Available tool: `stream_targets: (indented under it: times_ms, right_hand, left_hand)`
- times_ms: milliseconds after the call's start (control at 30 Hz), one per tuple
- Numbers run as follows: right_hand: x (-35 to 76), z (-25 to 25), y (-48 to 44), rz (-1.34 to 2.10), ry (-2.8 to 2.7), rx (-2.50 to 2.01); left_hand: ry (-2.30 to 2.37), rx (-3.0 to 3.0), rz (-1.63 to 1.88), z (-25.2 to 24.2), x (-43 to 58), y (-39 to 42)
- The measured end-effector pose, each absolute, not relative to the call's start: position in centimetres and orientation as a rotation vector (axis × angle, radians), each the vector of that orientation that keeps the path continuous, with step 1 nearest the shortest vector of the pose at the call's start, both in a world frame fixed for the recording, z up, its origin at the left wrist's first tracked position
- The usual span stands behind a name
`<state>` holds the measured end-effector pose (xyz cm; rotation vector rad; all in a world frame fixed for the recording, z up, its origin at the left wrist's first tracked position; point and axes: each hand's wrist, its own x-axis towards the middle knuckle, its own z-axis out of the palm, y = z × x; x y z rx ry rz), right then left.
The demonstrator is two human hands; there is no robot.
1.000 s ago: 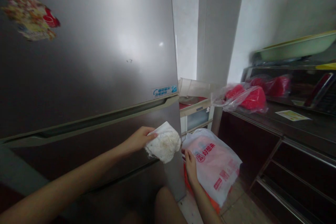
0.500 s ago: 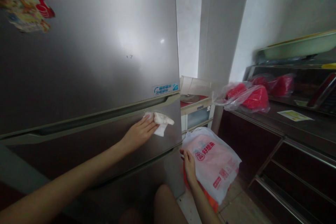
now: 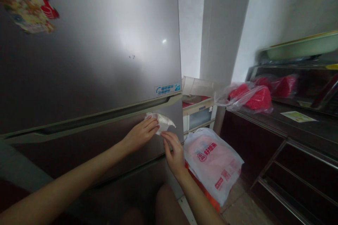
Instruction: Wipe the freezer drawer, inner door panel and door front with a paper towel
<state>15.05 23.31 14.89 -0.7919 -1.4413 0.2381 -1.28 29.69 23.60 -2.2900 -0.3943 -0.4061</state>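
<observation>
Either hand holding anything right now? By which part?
Left hand pins the white cloth by its left part against the fridge door. Right hand fingertips meet its lower edge; whether they grip cannot be told.

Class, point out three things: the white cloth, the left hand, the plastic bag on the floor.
white cloth [image 3: 165,121], head view, crumpled right end.
left hand [image 3: 139,134], head view, back of the hand.
plastic bag [image 3: 213,158], head view, printed front.

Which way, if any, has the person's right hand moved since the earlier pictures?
Yes. The right hand has left the white plastic bag and risen up-left to the cloth on the fridge door.
</observation>
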Motion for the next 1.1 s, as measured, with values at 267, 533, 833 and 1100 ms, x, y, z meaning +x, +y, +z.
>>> stream_targets:
  times_ms: [267, 533, 833, 1100]
  right_hand:
    - [14.8, 18.4, 28.8, 0.086, -1.364, -0.881]
    - [13.7, 18.4, 30.0, -0.069, -1.375, -0.986]
    - [13.3, 17.7, 31.8, -0.192, -1.431, -1.071]
    - [13.8, 18.1, 31.4, -0.259, -1.493, -1.118]
  left_hand:
    - [-0.445, -2.312, -0.400, 24.4, -1.1, 28.7]
    - [-0.568, -2.327, -0.469, 22.7, -2.1, 27.6]
    - [-0.740, -2.488, -0.718, 21.3, -3.2, 22.2]
    - [-0.884, -2.554, -1.001, 16.5, -4.0, 17.7]
